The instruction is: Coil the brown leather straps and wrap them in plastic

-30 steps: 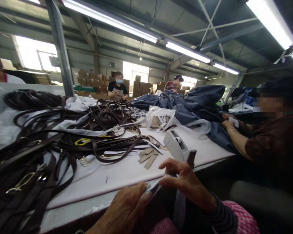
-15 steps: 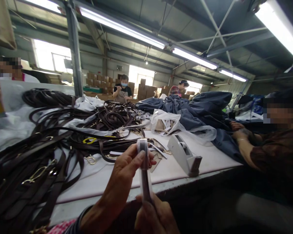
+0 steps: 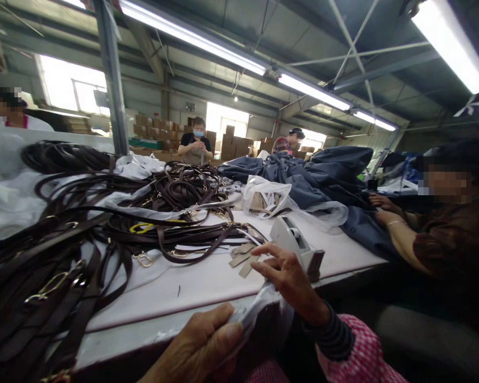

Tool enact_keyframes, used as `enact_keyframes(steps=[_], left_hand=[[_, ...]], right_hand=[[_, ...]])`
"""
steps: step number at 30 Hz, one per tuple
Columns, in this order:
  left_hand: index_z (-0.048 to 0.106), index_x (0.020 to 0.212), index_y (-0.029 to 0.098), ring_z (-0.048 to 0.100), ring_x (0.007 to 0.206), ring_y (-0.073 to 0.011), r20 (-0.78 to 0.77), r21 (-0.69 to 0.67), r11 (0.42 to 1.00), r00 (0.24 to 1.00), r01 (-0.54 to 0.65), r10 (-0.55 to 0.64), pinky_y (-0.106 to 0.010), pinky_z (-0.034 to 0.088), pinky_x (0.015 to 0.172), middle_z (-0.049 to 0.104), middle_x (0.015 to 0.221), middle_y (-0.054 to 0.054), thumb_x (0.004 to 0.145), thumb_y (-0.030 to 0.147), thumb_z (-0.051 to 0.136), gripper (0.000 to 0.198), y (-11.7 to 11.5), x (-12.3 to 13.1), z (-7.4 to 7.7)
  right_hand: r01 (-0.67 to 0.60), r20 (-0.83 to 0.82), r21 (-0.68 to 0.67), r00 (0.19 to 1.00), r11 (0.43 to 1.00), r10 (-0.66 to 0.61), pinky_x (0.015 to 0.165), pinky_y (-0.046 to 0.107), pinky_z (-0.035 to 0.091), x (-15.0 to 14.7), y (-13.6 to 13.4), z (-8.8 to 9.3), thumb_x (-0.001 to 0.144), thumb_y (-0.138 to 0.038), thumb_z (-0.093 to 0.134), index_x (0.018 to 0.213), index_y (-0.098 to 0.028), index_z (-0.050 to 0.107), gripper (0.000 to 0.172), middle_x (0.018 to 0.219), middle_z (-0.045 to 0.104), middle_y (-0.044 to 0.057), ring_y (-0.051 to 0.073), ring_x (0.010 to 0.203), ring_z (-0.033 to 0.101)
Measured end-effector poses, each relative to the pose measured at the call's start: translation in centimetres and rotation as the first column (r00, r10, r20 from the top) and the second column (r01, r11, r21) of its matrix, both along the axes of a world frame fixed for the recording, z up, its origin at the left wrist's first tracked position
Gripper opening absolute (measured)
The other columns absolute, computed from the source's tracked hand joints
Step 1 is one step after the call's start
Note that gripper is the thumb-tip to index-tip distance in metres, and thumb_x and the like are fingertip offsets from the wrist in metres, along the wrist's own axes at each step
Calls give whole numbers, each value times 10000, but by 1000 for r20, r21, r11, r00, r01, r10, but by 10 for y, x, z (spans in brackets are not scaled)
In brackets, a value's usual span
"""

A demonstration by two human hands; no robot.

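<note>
My left hand point(image 3: 201, 340) is closed round a strap in a clear plastic sleeve point(image 3: 249, 316) at the table's front edge, thumb on top. The sleeve slants up to the right, its far end just under my right hand point(image 3: 289, 276). That hand's fingers are apart and slightly bent, with nothing visible between them. Just behind it stands a grey tape dispenser point(image 3: 289, 234), partly covered by the hand. Flat beige pieces point(image 3: 241, 258) lie on the table left of my right fingertips.
Dark brown straps with metal clasps point(image 3: 64, 276) pile up on the left, a yellow-handled tool point(image 3: 140, 227) among them. An open plastic bag point(image 3: 265, 197) holds pale strips. Dark blue fabric point(image 3: 299, 175) heaps at the back right. A co-worker's hands point(image 3: 385, 210) handle it.
My left hand has moved down, still with the sleeved strap. My right hand has left the strap's lower part and come up beside the tape dispenser. The strap now leans to the right.
</note>
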State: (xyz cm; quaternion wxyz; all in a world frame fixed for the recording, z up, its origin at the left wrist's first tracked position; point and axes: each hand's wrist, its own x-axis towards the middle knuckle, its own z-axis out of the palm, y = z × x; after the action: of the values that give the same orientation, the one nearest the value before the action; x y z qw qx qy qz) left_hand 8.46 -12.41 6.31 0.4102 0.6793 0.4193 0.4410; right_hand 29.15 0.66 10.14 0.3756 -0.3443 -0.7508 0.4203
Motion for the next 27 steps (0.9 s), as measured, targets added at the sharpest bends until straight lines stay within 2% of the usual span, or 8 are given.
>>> enact_keyframes(steps=[4,8,10,15,17,20,23,27], left_hand=[[593,763,182,433,523,-112,347,-284,956,938,77,27,-222,359,512,529,602,11,1031,578,456,497,4,6,23],[677,801,130,415,517,-84,685,-370,920,707,133,174,-194,384,514,507,591,21,977,484,628,398,9,11,51],[716,848,109,420,492,-65,755,-387,912,615,138,227,-177,397,491,517,605,25,973,447,655,365,11,11,62],[751,955,80,539,549,-91,805,-237,971,568,45,170,-194,476,527,607,689,-17,1003,360,620,313,27,7,81],[746,1022,95,611,648,-126,802,-114,991,583,-66,131,-227,526,617,673,800,-51,991,339,633,271,38,5,85],[713,1065,146,675,821,-180,696,33,966,700,-255,161,-276,546,778,719,947,-66,985,357,639,238,53,3,78],[660,1037,174,660,870,-198,309,251,881,895,-402,320,-285,501,813,706,943,-54,1021,343,582,187,61,0,51],[597,980,196,576,740,-177,-279,627,762,867,-160,413,-280,423,692,649,852,-34,1032,193,513,99,56,-9,9]], right_hand=[[160,-105,257,985,953,-137,711,280,509,-23,-15,-33,1077,-401,457,1136,-194,678,308,851,672,23,160,738,625],[226,-138,606,974,763,-179,913,406,546,-38,-44,-63,1050,-279,500,1398,-226,528,353,1170,702,120,262,1034,680],[189,-103,659,981,728,-162,898,430,555,-45,-50,-70,1049,-273,481,1419,-206,510,378,1154,717,146,289,1034,692],[88,-43,231,996,969,-80,629,313,517,-57,-53,-73,1101,-495,294,1055,-183,674,494,749,690,74,184,610,625],[-75,-65,16,995,997,75,578,278,491,-56,-58,-73,1062,-624,344,1120,-167,664,561,746,687,56,147,554,593],[-290,-173,-245,952,925,252,470,219,431,-49,-67,-69,990,-721,442,1217,-149,613,638,715,669,25,109,473,555],[-369,-256,-439,925,820,279,380,162,335,-36,-71,-59,969,-656,557,1077,-141,609,528,604,606,-23,65,381,454],[-432,-300,-566,901,702,313,310,138,267,-16,-58,-37,977,-578,595,968,-156,595,422,557,604,-33,48,325,397]])
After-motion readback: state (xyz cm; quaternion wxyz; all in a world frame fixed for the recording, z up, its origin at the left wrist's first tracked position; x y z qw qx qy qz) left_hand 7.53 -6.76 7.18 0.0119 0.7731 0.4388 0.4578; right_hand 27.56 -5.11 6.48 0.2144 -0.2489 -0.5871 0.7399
